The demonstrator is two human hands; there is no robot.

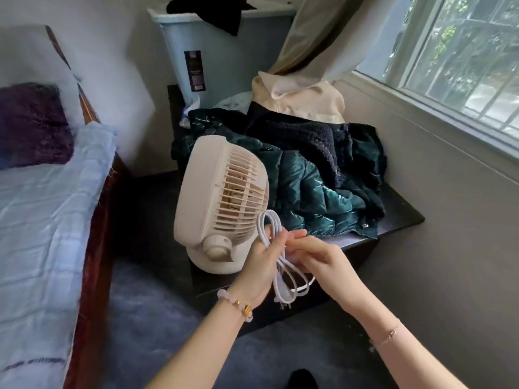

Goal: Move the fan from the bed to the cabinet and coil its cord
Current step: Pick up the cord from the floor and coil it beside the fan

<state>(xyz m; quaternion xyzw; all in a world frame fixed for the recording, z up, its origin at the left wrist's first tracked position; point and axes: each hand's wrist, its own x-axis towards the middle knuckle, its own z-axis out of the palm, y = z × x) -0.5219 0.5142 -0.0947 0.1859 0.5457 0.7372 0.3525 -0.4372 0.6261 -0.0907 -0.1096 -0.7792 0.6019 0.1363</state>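
Note:
A cream table fan [216, 197] stands upright on the front left corner of the dark cabinet [398, 217], its grille facing right. Its white cord [283, 282] is gathered into several loops in front of the fan, with the plug hanging below at the bottom of the bundle. My left hand [261, 265] grips the looped cord around its middle. My right hand [317, 259] pinches the same bundle from the right, fingers touching the left hand. The bed [36, 220], with a light blue sheet, lies at the left.
A green puffer jacket [306, 192] and dark knit clothes are piled on the cabinet behind the fan. A blue bin [224, 51] stands at the back, a curtain [317, 35] hangs by the window at right. Dark carpet lies between bed and cabinet.

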